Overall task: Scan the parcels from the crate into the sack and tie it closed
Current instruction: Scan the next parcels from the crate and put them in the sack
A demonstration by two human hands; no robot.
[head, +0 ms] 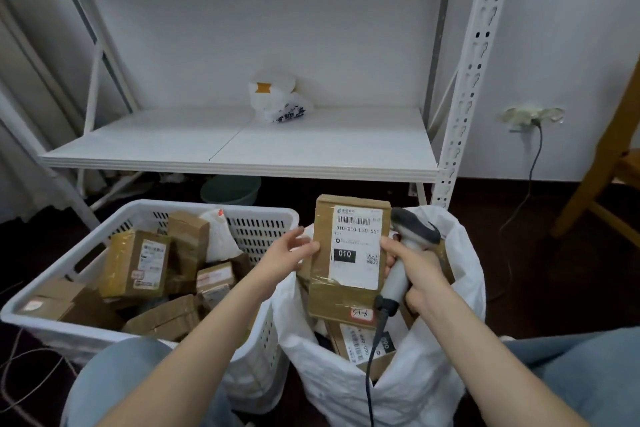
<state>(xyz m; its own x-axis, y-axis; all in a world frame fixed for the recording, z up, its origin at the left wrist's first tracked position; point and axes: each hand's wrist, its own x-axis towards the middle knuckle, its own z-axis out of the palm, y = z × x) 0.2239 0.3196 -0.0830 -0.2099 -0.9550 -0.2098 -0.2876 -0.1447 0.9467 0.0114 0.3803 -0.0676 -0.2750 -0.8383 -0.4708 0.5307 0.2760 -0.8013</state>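
A brown cardboard parcel (346, 256) with a white "010" label stands upright over the open white sack (398, 388). My left hand (287, 258) holds its left edge, thumb on the front. My right hand (414, 276) grips the handle of a grey barcode scanner (412, 229), whose head sits at the parcel's upper right corner; the thumb touches the parcel's right edge. Other labelled parcels (363, 343) lie inside the sack below. The white slotted crate (145, 218) at the left holds several taped cardboard parcels (138, 263).
A white metal shelf unit (242, 149) stands right behind the crate and sack, with a white plastic bag (277, 97) on its board. A green basin (230, 189) sits under it. A wooden chair (609, 166) is at the right. Cables trail across the dark floor.
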